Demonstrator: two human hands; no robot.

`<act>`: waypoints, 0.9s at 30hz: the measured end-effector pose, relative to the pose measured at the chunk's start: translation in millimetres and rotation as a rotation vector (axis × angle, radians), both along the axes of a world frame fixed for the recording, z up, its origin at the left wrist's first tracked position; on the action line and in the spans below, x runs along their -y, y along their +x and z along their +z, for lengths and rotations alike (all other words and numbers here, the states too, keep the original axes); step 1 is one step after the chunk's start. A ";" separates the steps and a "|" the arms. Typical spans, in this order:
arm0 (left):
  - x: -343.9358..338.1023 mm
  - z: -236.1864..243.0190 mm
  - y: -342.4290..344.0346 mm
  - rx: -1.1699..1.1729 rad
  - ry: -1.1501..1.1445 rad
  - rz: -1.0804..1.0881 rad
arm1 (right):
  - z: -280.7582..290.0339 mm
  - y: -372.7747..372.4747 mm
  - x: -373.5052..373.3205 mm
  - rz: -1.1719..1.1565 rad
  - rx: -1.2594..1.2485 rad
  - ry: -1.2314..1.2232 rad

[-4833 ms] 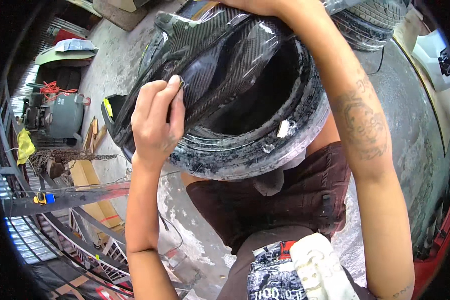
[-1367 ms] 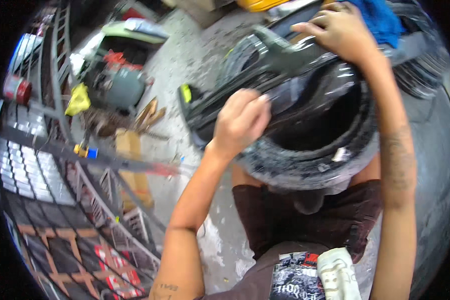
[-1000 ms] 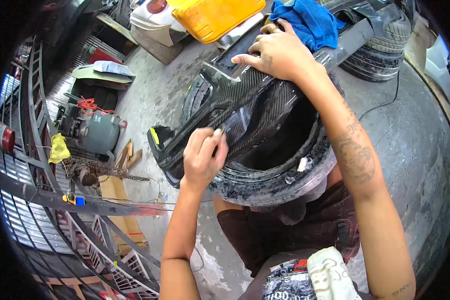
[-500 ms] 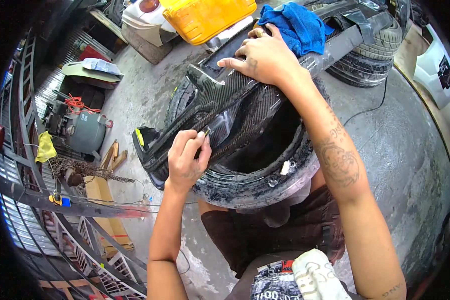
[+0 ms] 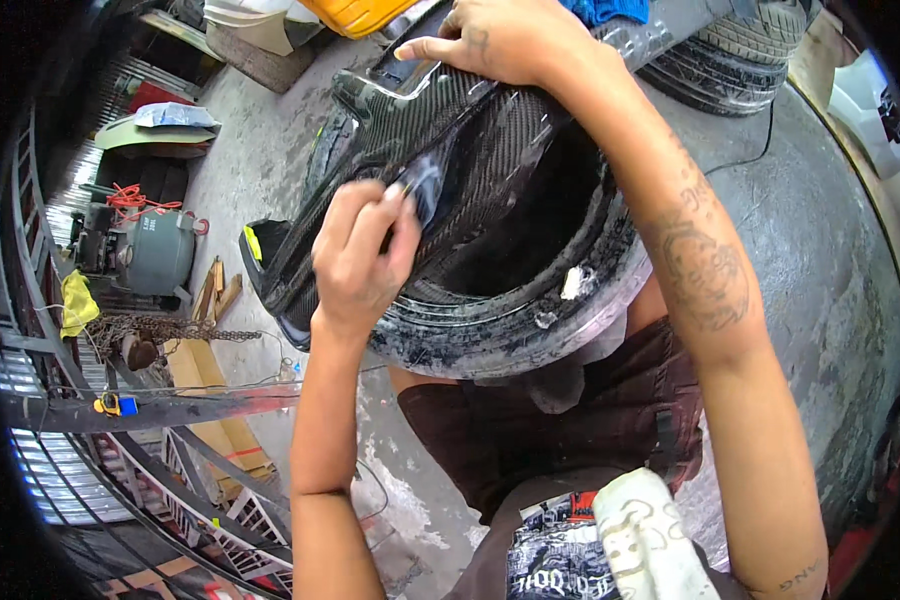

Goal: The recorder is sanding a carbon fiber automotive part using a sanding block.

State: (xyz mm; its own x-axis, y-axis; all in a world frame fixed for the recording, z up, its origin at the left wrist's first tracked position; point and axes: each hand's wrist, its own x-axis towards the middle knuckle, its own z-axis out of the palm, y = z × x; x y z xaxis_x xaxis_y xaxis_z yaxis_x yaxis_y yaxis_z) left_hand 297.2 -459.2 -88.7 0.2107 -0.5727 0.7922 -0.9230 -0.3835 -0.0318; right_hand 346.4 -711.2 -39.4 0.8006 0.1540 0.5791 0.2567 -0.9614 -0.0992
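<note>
Resting on glossy, woven-patterned panel (image 5: 475, 140): right hand (image 5: 505, 42).

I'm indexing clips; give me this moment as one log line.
left hand: pinched at woven-pattern panel, held item unclear | right hand: on panel's far part | under panel: black tire

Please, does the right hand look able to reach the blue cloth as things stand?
Probably yes: the right hand rests on the black part, and the blue cloth shows close beside it, with no visible obstacle between.
</note>
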 end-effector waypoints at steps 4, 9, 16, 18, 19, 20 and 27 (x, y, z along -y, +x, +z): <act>4.3 4.9 -3.7 0.041 0.026 0.026 | 0.6 -2.1 -5.2 0.016 -0.028 0.035; -8.2 -5.9 -6.7 -0.010 -0.012 0.069 | -4.5 -2.9 -2.4 0.047 0.007 0.070; 12.0 -1.4 -0.9 0.038 -0.013 0.045 | 6.4 -1.8 4.9 -0.012 -0.018 0.028; 2.5 -8.5 -5.4 -0.019 -0.011 0.080 | -11.3 6.8 8.5 0.037 0.210 0.188; -1.4 -3.0 -5.4 -0.018 0.010 0.093 | 1.1 3.7 2.9 -0.029 -0.049 0.022; 1.5 4.8 -8.1 -0.017 0.021 0.100 | 4.1 3.6 -4.1 -0.051 -0.011 -0.009; -14.2 -2.2 -14.9 -0.032 0.021 0.072 | -13.9 1.2 -6.9 0.029 0.148 0.113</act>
State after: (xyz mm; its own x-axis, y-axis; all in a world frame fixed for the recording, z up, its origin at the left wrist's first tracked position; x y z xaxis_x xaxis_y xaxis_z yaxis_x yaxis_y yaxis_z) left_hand 282.3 -445.0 -90.9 0.2773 -0.5714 0.7724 -0.8936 -0.4487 -0.0112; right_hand 347.6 -704.3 -53.2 0.7013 0.1032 0.7054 0.3044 -0.9381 -0.1654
